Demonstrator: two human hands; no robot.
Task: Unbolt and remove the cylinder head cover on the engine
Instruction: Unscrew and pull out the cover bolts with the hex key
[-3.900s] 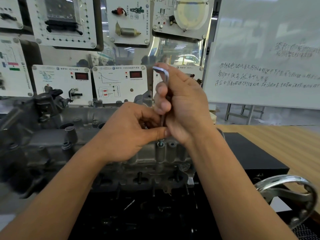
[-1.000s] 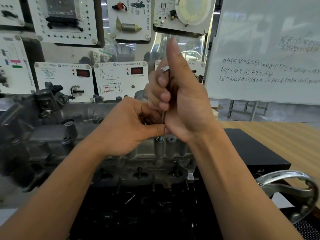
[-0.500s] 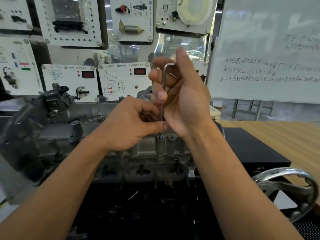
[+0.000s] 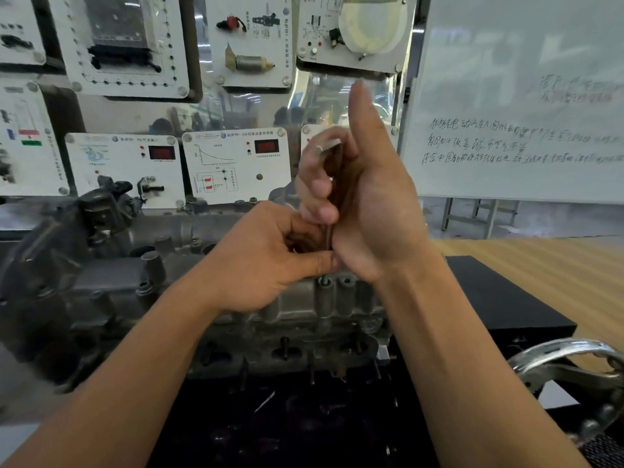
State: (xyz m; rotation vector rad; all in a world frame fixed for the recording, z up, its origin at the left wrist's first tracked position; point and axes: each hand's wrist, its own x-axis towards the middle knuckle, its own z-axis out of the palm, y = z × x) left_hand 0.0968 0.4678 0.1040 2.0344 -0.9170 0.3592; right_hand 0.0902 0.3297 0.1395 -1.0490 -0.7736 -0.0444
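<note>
Nearest me, one chrome handwheel sits at the lower right. Over the grey cylinder head cover, which lies across the engine in front of me, my left hand pinches the lower shaft of the single hex key, just above one bolt at the cover's near edge. My right hand curls its fingers round the key's bent top. Its thumb lay over the key half a second ago and now points straight up. Behind stand two red-display panels and one whiteboard
</note>
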